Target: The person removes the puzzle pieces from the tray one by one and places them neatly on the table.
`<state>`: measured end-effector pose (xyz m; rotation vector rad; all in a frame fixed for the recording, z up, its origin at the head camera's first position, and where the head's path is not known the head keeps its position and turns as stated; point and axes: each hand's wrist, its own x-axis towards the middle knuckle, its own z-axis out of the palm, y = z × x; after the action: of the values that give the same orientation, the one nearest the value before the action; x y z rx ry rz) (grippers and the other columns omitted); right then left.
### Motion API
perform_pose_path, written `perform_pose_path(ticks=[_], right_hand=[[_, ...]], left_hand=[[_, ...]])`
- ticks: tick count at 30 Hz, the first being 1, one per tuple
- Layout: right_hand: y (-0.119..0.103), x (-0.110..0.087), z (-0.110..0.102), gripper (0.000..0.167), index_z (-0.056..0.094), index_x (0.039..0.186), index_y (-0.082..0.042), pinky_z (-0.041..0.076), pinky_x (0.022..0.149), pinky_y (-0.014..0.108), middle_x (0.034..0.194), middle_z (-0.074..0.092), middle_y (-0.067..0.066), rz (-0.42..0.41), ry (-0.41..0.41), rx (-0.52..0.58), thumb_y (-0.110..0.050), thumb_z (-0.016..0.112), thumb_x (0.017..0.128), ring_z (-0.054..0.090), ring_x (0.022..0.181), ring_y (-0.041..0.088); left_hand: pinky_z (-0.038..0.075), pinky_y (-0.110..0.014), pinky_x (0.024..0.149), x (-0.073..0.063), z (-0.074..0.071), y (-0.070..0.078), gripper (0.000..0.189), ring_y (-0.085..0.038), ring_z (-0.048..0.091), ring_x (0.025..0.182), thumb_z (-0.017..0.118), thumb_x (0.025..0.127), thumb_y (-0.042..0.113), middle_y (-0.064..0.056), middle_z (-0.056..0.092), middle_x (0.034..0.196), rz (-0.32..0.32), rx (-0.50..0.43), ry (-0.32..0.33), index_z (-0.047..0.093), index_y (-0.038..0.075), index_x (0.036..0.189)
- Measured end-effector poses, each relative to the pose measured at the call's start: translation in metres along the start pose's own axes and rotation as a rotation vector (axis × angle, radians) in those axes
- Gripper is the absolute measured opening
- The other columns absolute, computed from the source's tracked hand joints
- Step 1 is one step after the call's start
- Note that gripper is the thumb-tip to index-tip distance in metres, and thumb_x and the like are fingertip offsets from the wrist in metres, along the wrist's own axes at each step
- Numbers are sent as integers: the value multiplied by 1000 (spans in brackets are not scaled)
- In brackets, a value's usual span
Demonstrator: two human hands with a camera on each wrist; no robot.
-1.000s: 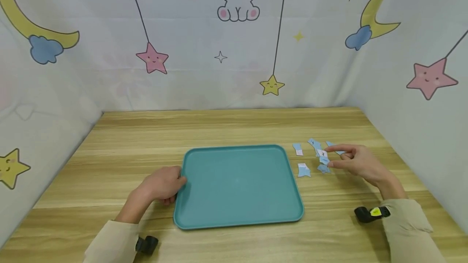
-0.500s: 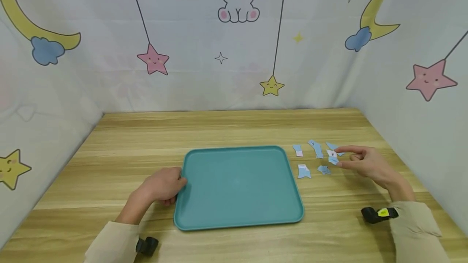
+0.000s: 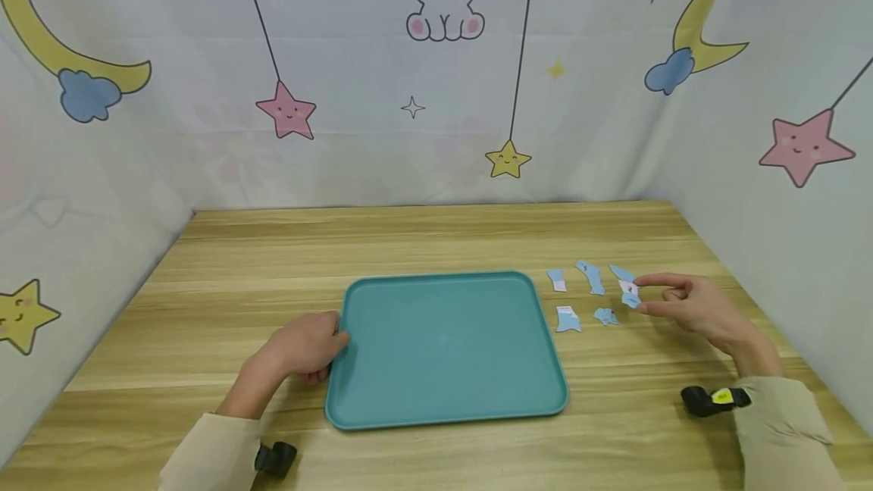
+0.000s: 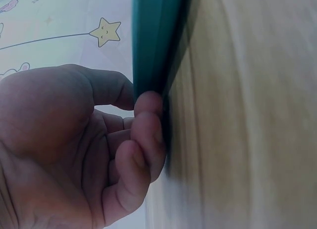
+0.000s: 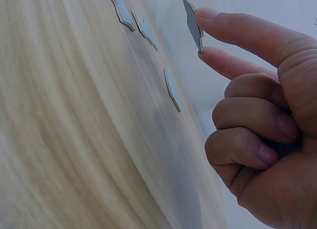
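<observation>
My left hand (image 3: pixel 305 345) grips the left rim of a teal rectangular tray (image 3: pixel 443 343). Thumb and fingers close on the tray edge (image 4: pixel 154 36) in the left wrist view. To the right, my right hand (image 3: pixel 705 317) pinches a light blue and white puzzle piece (image 3: pixel 630 293) between thumb and index finger. The right wrist view has this puzzle piece (image 5: pixel 192 25) raised off the table, its grey back showing, while the other fingers are curled in. Loose pieces lie between tray and hand: a long one (image 3: pixel 591 279), a small one (image 3: pixel 605 317), and a bluish one (image 3: pixel 621 273) just behind the held piece.
Two more puzzle pieces, one farther back (image 3: pixel 556 280) and one nearer (image 3: pixel 568 320), lie beside the tray's right rim. The wooden table (image 3: pixel 436 237) is bounded by a printed cloth (image 3: pixel 355 165) at the back and both sides.
My right hand has shifted rightward with the pinched puzzle piece, from over the long and small pieces to just in front of the rear-right one. My left hand stays on the tray.
</observation>
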<state>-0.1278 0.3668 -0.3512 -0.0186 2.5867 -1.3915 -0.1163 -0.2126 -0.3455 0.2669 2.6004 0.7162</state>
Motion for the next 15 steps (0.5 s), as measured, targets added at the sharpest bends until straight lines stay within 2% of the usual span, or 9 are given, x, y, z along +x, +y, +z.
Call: perform_pose_path(ticks=[15], right_hand=[[7, -2, -7, 61, 57, 145, 5, 32, 47, 28, 62, 28, -12, 9, 30, -62, -22, 79, 95, 28, 53, 3]], left_hand=[[47, -29, 46, 0, -1, 1, 21, -17, 57, 46, 46, 104, 14, -6, 61, 58, 3, 1, 3, 55, 7, 85]])
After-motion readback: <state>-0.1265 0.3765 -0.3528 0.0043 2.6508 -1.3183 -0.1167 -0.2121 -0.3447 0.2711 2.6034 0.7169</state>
